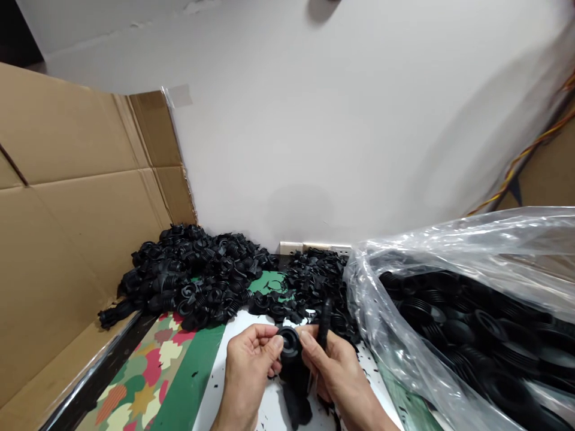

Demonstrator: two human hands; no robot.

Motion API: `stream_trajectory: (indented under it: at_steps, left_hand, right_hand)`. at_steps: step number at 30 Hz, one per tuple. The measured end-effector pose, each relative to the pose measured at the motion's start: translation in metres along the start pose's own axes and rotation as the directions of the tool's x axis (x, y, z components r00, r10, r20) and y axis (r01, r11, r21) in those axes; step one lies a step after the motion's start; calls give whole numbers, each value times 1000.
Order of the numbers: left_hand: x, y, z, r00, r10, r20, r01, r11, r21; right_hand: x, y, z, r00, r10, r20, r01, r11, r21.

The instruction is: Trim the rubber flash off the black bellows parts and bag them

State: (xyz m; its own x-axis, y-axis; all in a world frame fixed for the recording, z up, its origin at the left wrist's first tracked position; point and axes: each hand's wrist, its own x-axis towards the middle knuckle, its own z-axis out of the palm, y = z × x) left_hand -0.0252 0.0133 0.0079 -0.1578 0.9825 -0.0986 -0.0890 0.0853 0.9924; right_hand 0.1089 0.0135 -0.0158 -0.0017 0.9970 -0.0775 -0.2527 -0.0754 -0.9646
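Low in the middle of the head view, a black rubber boot point(290, 344) with a round ringed opening is held between my two hands. My left hand point(251, 368) is closed, thumb and fingers pinching the left side of the ring. My right hand point(335, 365) grips the right side of it with thumb and forefinger. A dark tool handle point(324, 323) also sticks up out of the right hand; its lower end is mostly hidden. Below the ring more black rubber point(295, 401) hangs down, and I cannot tell whether it is all one piece.
A heap of black rubber boots point(193, 278) lies at the back left, with black scraps point(317, 272) beside it. At the right, a clear plastic bag point(372, 311) holds several black bellows point(489, 329). A cardboard box point(81, 197) stands left, a white wall point(336, 137) behind.
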Motion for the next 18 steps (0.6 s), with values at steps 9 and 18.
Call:
stream_trajectory:
  at_steps: [9,18]
  left_hand:
    - [2,-1,3,1000,-12,13,11,1000,12]
    - [-1,-5,2,996,51,67,-49,998,-27]
  right_hand:
    - [-5,-14,-2,956,-241,170,293,845,-449]
    - [-4,-18,4,979,-173,109,204,870,-450]
